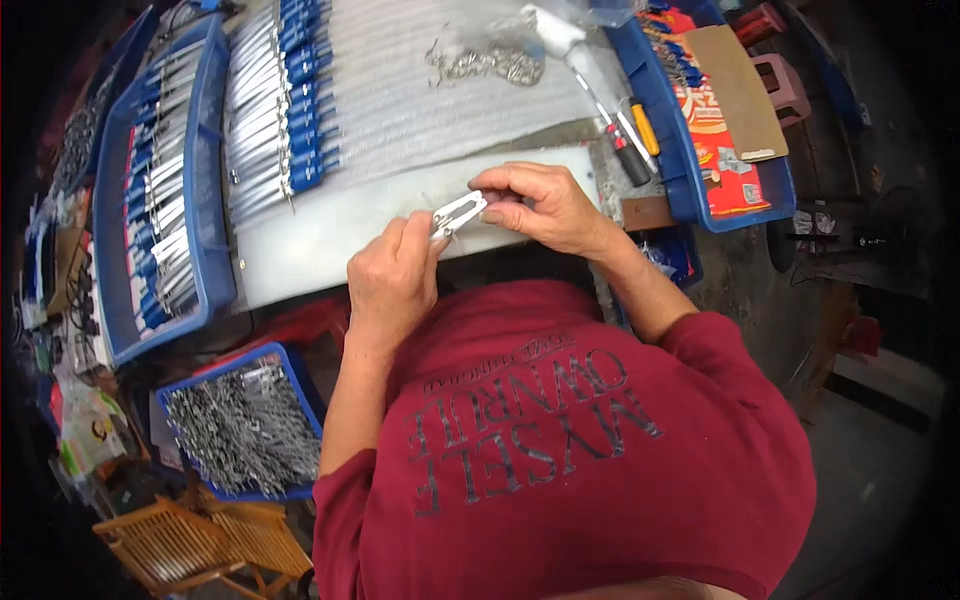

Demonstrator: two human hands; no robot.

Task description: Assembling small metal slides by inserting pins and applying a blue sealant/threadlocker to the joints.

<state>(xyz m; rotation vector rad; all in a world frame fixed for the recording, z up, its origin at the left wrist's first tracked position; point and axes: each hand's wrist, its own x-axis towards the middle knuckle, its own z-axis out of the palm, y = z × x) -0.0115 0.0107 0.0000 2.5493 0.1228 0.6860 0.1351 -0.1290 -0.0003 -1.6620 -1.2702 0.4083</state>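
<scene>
My left hand (393, 275) is closed round one end of a small silver metal piece (459, 213) with two narrow arms and a gap between them. At its other end, the thumb and fingers of my right hand (540, 208) pinch together on the tip. Both hands hold it just above the near edge of the white worktop (330, 255). What the piece belongs to cannot be made out. Beyond the left hand lies a row of silver metal tools with blue handles (275, 100), packed side by side.
More such tools fill a blue tray (212, 200) at the left. Below it, a blue bin (305, 400) holds many grey metal parts. Small metal pieces (495, 66) lie heaped at the back. Screwdrivers (628, 155) lie beside another blue tray (690, 205) at the right. A wooden chair (165, 545) stands lower left.
</scene>
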